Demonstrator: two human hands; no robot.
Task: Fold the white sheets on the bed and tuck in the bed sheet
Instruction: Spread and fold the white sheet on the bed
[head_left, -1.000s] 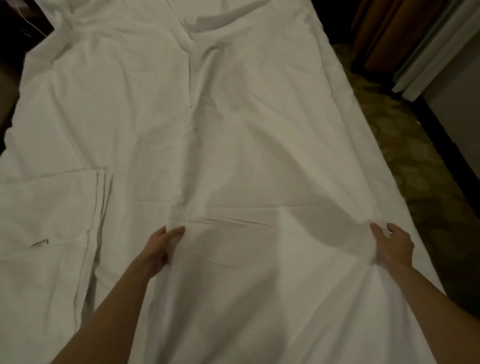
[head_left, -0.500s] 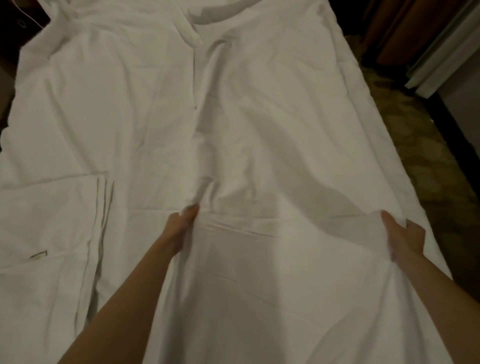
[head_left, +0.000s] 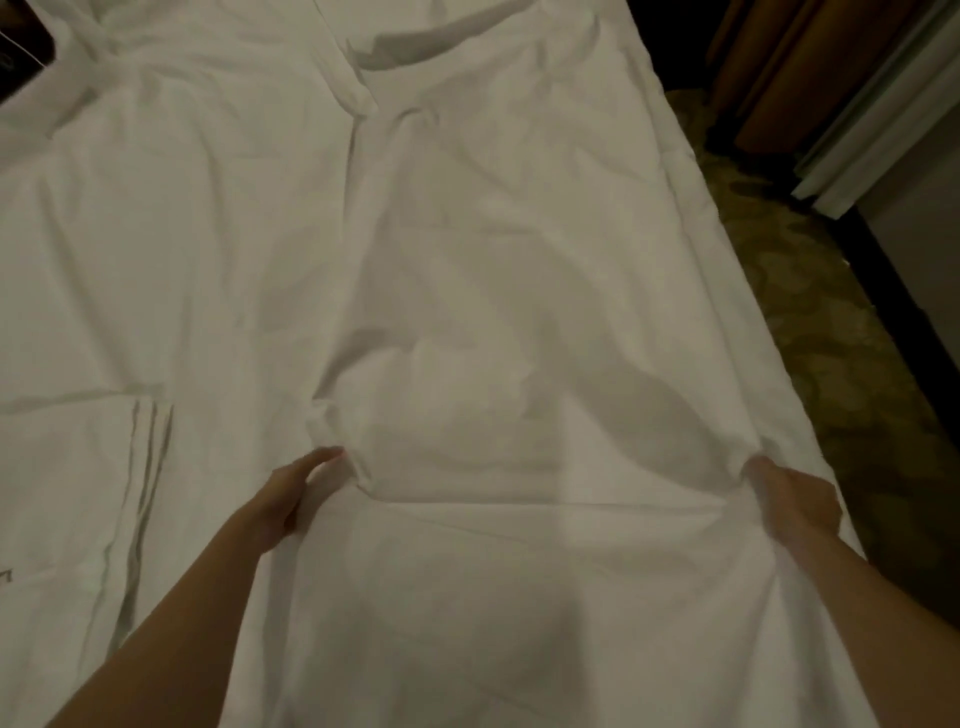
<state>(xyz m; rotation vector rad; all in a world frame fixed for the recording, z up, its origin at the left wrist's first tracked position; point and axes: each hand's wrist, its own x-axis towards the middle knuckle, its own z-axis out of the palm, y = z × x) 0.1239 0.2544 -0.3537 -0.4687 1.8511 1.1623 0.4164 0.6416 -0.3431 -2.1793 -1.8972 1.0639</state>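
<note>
From my head camera, my left hand (head_left: 284, 499) pinches a bunch of the sheet (head_left: 519, 322) near the middle of the bed (head_left: 810, 452), fingers clamped on the cloth, while my right hand (head_left: 789, 501) grips the same sheet by the bed's right edge, fingers curled into the fabric. I hold it at two spread points, I judge, so the near fold lifts as one straight line and can be carried forward evenly. The sheet is white, creased and rumpled, running the length of the bed's right half, with a sharp crease between my hands. A folded stack (head_left: 67, 493) lies at the left edge.
</note>
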